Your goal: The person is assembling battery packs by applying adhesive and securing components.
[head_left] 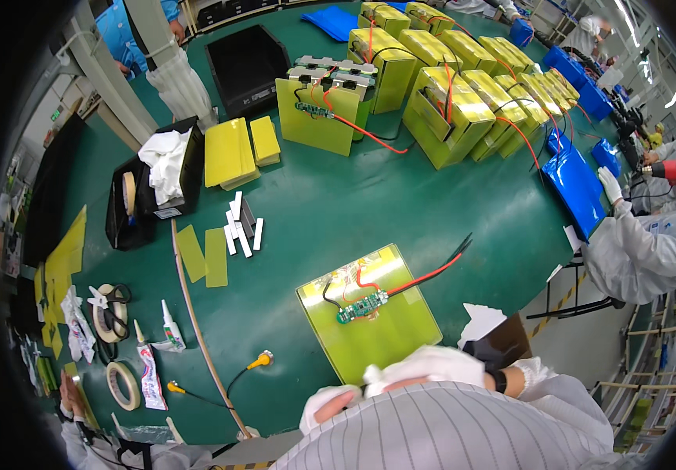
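A flat battery pack point(385, 345) wrapped in yellow-green board lies on the bench in front of me. On its top are a green circuit board point(363, 307), short red and black wires, and a longer red and black lead point(432, 270) running off to the right. My left hand point(328, 407), in a white glove with bare fingertips, is curled closed near the pack's near edge. My right hand point(424, 366), gloved likewise, bends closed over the near right part of the pack. My striped smock hides the lower parts of both hands and whatever they hold.
Several wrapped packs point(451, 117) stand at the back right, beside an upright pack point(322, 113). Yellow-green sheets point(230, 153), white strips point(232, 231), glue tubes point(150, 376), tape rolls point(122, 385) and black bins point(248, 70) lie leftward. A co-worker point(643, 243) sits at right.
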`<state>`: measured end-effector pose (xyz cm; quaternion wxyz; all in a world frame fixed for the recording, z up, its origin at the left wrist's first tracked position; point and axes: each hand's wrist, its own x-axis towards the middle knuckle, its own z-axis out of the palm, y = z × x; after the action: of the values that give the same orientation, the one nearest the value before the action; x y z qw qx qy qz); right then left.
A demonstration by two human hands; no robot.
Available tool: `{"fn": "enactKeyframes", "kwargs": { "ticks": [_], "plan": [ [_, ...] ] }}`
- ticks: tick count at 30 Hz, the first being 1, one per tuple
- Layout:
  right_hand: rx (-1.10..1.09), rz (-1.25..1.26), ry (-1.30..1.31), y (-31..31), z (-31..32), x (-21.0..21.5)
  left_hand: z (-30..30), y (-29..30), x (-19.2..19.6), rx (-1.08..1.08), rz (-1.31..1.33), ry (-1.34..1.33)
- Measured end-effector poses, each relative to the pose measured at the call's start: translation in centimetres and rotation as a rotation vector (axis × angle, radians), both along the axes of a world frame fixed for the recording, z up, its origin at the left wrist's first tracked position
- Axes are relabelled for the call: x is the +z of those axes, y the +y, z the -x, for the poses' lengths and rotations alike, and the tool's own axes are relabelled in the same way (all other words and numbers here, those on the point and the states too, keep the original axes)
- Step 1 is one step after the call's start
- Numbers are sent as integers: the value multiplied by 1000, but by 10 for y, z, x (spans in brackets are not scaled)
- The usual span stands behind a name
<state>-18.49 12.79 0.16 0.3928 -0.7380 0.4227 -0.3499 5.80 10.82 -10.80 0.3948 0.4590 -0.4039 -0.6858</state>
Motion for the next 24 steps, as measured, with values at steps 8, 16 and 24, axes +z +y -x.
{"fn": "enactKeyframes", "kwargs": {
  "ticks": [8, 16, 24],
  "plan": [
    [-267, 307, -199, 24, -33, -11, -20, -10, 29, -596, -401, -14],
    [-214, 157, -236, 39, -22, -11, -16, 10, 63, -677, -518, 163],
    [-535, 109, -304, 56, -1, 0, 9, 40, 117, 406, 489, -320]
  ]
}}
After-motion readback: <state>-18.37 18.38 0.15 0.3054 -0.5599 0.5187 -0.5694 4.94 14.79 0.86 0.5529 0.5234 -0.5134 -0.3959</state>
